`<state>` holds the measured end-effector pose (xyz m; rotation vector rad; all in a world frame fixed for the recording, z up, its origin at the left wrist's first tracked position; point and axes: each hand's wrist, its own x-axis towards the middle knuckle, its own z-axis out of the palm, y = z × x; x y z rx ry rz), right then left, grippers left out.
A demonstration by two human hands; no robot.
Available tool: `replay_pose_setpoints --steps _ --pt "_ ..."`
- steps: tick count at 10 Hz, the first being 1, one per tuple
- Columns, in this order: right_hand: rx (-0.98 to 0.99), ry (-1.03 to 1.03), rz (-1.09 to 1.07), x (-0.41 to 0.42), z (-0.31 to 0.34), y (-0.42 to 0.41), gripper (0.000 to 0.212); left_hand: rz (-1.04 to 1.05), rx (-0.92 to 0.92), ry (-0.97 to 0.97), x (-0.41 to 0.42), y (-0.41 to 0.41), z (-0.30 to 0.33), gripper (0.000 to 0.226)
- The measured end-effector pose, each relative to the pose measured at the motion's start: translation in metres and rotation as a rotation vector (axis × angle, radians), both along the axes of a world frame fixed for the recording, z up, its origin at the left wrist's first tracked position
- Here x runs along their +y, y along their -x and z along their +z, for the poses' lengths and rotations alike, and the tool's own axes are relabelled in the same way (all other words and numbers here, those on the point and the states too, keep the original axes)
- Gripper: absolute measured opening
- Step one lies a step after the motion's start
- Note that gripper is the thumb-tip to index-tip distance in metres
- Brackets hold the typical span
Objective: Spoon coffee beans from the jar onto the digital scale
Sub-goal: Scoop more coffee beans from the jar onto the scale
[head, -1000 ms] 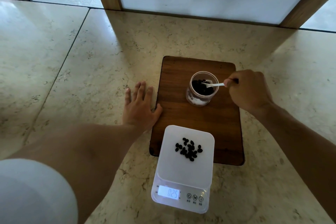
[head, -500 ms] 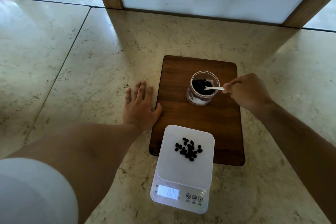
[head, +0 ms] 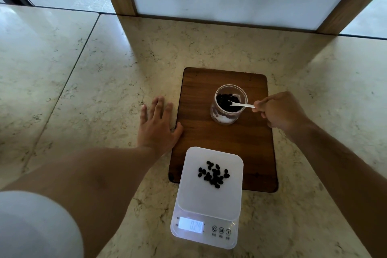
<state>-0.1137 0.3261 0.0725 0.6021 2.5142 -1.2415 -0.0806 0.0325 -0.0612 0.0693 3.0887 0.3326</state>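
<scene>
Pinching the spoon (head: pixel 240 105) in my right hand (head: pixel 280 111), I dig in the jar (head: pixel 228 103); some beans (head: pixel 214 174) lie on the scale (head: pixel 207 195), more needed.

Your left hand (head: pixel 157 126) flat, palm down, fingers spread, forearm stretched forward. Your right hand (head: pixel 279 111) curled in loose fist, thumb and fingers pinched together, knuckles up, wrist bent inward.

soft daylight from windows ahead, dim foreground, wide-angle edge bending

Dark beans (head: pixel 213 174), white scale (head: pixel 209 190)
</scene>
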Motion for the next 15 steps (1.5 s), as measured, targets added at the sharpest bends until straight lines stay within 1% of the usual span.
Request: replay_pose_setpoints --steps 3,10,15 --pt "-0.028 0.073 -0.063 0.001 -0.003 -0.008 0.022 0.002 0.001 0.01 -0.001 0.001 -0.002 0.078" --pt "0.01 0.121 -0.122 0.003 -0.006 -0.014 0.024 -0.005 -0.015 0.022 0.001 0.0 0.003 0.079" --pt "0.044 0.085 -0.12 0.009 0.004 -0.015 0.023 -0.006 -0.028 0.039 0.0 0.0 0.003 0.078"
